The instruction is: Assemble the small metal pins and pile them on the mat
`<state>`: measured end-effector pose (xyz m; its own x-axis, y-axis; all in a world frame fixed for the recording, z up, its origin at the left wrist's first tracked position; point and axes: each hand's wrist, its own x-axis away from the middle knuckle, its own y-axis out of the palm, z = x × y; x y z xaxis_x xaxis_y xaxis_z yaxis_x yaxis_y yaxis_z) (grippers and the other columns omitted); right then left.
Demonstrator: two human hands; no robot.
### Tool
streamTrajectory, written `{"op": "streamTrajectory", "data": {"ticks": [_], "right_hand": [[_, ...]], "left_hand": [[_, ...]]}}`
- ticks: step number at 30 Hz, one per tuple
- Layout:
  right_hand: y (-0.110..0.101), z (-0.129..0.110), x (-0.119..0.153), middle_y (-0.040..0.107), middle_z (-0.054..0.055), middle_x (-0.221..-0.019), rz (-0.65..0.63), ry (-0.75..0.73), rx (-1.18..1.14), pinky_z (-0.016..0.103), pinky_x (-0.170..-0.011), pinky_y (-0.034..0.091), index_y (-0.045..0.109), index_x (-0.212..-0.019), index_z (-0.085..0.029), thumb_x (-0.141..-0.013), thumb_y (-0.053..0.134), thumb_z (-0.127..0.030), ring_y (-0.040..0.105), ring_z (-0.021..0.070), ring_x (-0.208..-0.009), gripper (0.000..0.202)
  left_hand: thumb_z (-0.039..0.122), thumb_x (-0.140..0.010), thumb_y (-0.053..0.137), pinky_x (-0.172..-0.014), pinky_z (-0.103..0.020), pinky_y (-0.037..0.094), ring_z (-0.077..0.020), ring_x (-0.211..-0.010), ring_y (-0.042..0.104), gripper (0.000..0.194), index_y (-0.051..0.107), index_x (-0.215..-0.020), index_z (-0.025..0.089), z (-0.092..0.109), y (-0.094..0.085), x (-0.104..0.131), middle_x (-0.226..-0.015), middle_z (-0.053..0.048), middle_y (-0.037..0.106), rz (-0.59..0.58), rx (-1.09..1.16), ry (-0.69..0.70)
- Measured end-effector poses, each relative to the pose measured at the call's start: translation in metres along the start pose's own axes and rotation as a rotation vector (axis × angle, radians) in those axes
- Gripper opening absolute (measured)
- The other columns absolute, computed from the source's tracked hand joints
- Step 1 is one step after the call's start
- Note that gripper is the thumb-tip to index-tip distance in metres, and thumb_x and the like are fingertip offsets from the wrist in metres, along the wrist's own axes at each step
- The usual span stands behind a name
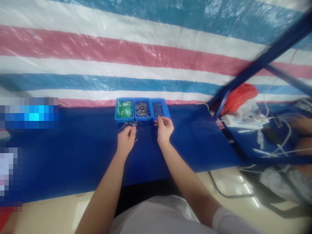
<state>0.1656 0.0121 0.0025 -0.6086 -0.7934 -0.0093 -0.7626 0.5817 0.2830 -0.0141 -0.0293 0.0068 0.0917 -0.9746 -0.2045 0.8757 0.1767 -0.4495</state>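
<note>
My left hand (125,141) rests at the near edge of a loose pile of thin metal pins (131,124) on the blue table. Its fingers are drawn together, and whatever is between them is too small to make out. At the front rim of the right blue bin (166,110), my right hand (165,128) is closed in a pinch; its contents cannot be seen clearly. Dark metal pieces lie in that bin. The middle blue bin (143,119) holds many similar pieces, and the left blue bin (116,111) contains green plastic packets (124,109).
A striped plastic sheet (122,45) hangs behind the blue table (80,156). On the right stand a blue metal frame (260,61), a red plastic bag (240,97), a white power strip (246,122) and cables. Another person's hand (302,125) shows at the far right.
</note>
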Motion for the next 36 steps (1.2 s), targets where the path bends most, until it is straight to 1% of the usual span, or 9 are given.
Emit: {"op": "streamTrajectory", "data": {"ticks": [7, 11, 14, 18, 20, 23, 30, 34, 36], "right_hand": [[-0.003, 0.000, 0.000, 0.065, -0.001, -0.069, -0.011, 0.012, 0.186, 0.025, -0.052, 0.051, 0.066, -0.096, -0.018, -0.081, 0.072, -0.047, 0.065, 0.0151, -0.063, 0.033], [-0.003, -0.003, 0.003, 0.065, -0.001, -0.068, -0.086, -0.048, 0.268, 0.027, -0.057, 0.051, 0.071, -0.095, -0.016, -0.082, 0.071, -0.046, 0.062, 0.0142, -0.061, 0.032], [-0.002, -0.007, 0.011, 0.069, 0.002, -0.073, -0.273, -0.180, 0.404, 0.030, -0.067, 0.054, 0.073, -0.090, -0.018, -0.084, 0.070, -0.040, 0.063, 0.0156, -0.066, 0.023], [0.001, -0.009, 0.025, 0.075, 0.004, -0.091, -0.706, -0.430, 0.541, 0.034, -0.082, 0.055, 0.076, -0.091, -0.022, -0.087, 0.067, -0.025, 0.067, 0.0197, -0.084, 0.010], [0.001, -0.006, 0.028, 0.075, 0.006, -0.097, -0.785, -0.560, 0.627, 0.037, -0.090, 0.053, 0.076, -0.094, -0.022, -0.086, 0.066, -0.017, 0.066, 0.0222, -0.094, 0.013], [0.000, 0.000, 0.025, 0.074, 0.007, -0.100, -0.777, -0.619, 0.755, 0.041, -0.093, 0.051, 0.076, -0.099, -0.021, -0.085, 0.065, -0.012, 0.063, 0.0247, -0.097, 0.019], [-0.002, 0.008, 0.017, 0.077, 0.007, -0.094, -0.737, -0.579, 0.837, 0.043, -0.091, 0.049, 0.076, -0.096, -0.020, -0.087, 0.061, -0.007, 0.063, 0.0267, -0.092, 0.021], [-0.001, 0.004, 0.022, 0.076, 0.008, -0.101, -0.725, -0.586, 0.726, 0.043, -0.094, 0.050, 0.074, -0.104, -0.020, -0.093, 0.053, -0.010, 0.063, 0.0251, -0.094, 0.026], [0.000, 0.002, 0.026, 0.074, 0.008, -0.104, -0.684, -0.531, 0.605, 0.041, -0.092, 0.052, 0.073, -0.111, -0.022, -0.097, 0.051, -0.016, 0.064, 0.0233, -0.097, 0.026]], "left_hand": [[0.049, -0.097, 0.051, -0.064, -0.025, 0.046, -0.0133, -0.059, 0.062, 0.037, 0.069, -0.083, 0.020, 0.001, 0.000, 0.000, -0.063, 0.001, 0.066, -0.002, -0.007, -0.015], [0.049, -0.097, 0.051, -0.064, -0.025, 0.046, -0.0129, -0.058, 0.061, 0.037, 0.069, -0.082, 0.020, 0.001, 0.000, 0.000, -0.062, 0.001, 0.065, 0.003, -0.012, -0.013], [0.049, -0.097, 0.051, -0.064, -0.025, 0.046, -0.0125, -0.058, 0.061, 0.037, 0.069, -0.082, 0.020, 0.001, 0.000, -0.001, -0.062, 0.001, 0.065, 0.001, -0.018, -0.007], [0.049, -0.098, 0.050, -0.063, -0.024, 0.045, -0.0123, -0.060, 0.061, 0.037, 0.069, -0.084, 0.020, 0.000, 0.000, -0.001, -0.065, 0.001, 0.066, 0.005, -0.017, 0.018], [0.048, -0.098, 0.049, -0.063, -0.024, 0.045, -0.0122, -0.061, 0.060, 0.037, 0.069, -0.085, 0.020, -0.001, 0.000, 0.000, -0.067, 0.001, 0.066, 0.006, -0.015, 0.030], [0.049, -0.098, 0.049, -0.064, -0.024, 0.046, -0.0123, -0.061, 0.061, 0.037, 0.069, -0.086, 0.020, -0.002, 0.000, 0.000, -0.068, 0.001, 0.067, 0.001, -0.020, 0.032], [0.048, -0.098, 0.051, -0.065, -0.025, 0.046, -0.0129, -0.061, 0.062, 0.036, 0.069, -0.083, 0.021, -0.001, 0.000, -0.001, -0.063, 0.001, 0.066, -0.003, -0.010, 0.000], [0.047, -0.098, 0.052, -0.064, -0.025, 0.047, -0.0131, -0.061, 0.063, 0.036, 0.072, -0.086, 0.021, -0.001, 0.000, -0.001, -0.066, 0.000, 0.068, -0.007, -0.012, 0.014], [0.047, -0.097, 0.053, -0.064, -0.026, 0.048, -0.0134, -0.062, 0.064, 0.035, 0.075, -0.090, 0.021, -0.001, 0.000, -0.001, -0.069, -0.001, 0.070, -0.021, -0.015, 0.031]]}}
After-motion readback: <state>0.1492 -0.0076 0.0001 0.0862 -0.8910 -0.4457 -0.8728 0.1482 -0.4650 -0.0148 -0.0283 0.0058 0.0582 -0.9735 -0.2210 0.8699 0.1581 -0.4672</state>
